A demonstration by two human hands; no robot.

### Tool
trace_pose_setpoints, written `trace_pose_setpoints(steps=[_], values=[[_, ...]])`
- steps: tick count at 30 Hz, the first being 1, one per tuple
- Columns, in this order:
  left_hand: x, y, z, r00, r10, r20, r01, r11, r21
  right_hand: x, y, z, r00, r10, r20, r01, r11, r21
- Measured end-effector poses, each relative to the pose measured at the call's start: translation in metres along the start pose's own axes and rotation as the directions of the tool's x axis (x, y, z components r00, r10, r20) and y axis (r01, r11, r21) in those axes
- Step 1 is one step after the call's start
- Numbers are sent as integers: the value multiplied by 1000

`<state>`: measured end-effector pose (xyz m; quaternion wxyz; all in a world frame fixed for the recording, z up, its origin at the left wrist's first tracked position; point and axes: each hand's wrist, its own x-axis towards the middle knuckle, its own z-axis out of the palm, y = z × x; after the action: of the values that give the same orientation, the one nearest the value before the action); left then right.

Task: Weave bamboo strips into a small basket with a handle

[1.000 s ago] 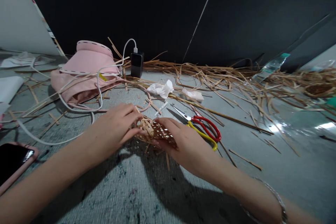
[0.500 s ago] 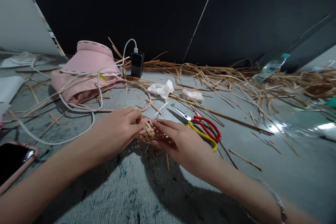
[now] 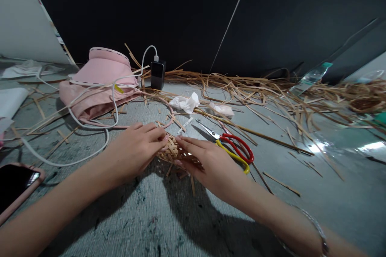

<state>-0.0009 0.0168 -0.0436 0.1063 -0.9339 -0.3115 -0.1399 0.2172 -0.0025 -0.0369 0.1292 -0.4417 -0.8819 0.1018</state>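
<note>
The left hand [image 3: 134, 148] and the right hand [image 3: 205, 164] share a narrow grip on a curved, open-weave piece of tan woven strips [image 3: 173, 152], which sits between them on the speckled grey surface [image 3: 144, 217]; the right fingers [image 3: 193, 146] lie across its top, and the left fingertips [image 3: 158, 133] pinch its upper edge. Just right of the woven piece lie scissors with red and yellow handles [image 3: 235, 148]; beyond it lies a crumpled white tissue [image 3: 184, 103]; farther beyond it stands a black charger [image 3: 158, 74] with a white cable [image 3: 90, 126] trailing to its left; up and left of it sits a pink fabric visor [image 3: 99, 84]; well left of it lies a black phone in a pink case [image 3: 15, 184]; a tangle of loose tan strips [image 3: 241, 86] spreads behind and to the right of it.
</note>
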Motion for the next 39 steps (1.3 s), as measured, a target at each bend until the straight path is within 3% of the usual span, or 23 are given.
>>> trace_pose_setpoints(steps=[5,12,17,20,29,33,39], values=[[-8,-14,-13,976,-211,-62,196,962,-193,-3,2,-3,997,14,73,-6,995,-103],[-8,-5,-6,981,-188,45,191,979,-70,-8,-5,6,999,52,-5,-51,966,-252],[-2,5,-2,981,-195,14,195,979,-56,-8,-7,7,999,46,8,-43,965,-260],[0,9,-2,979,-204,-3,203,976,-80,-6,-6,6,998,66,6,-64,977,-203],[-3,10,3,959,-278,52,282,939,-194,-3,-1,2,990,144,4,-142,970,195],[-2,12,6,954,-290,74,299,935,-191,-3,-3,0,980,192,51,-199,947,254],[0,16,13,965,-244,92,259,939,-228,0,-2,5,971,237,27,-236,938,253]])
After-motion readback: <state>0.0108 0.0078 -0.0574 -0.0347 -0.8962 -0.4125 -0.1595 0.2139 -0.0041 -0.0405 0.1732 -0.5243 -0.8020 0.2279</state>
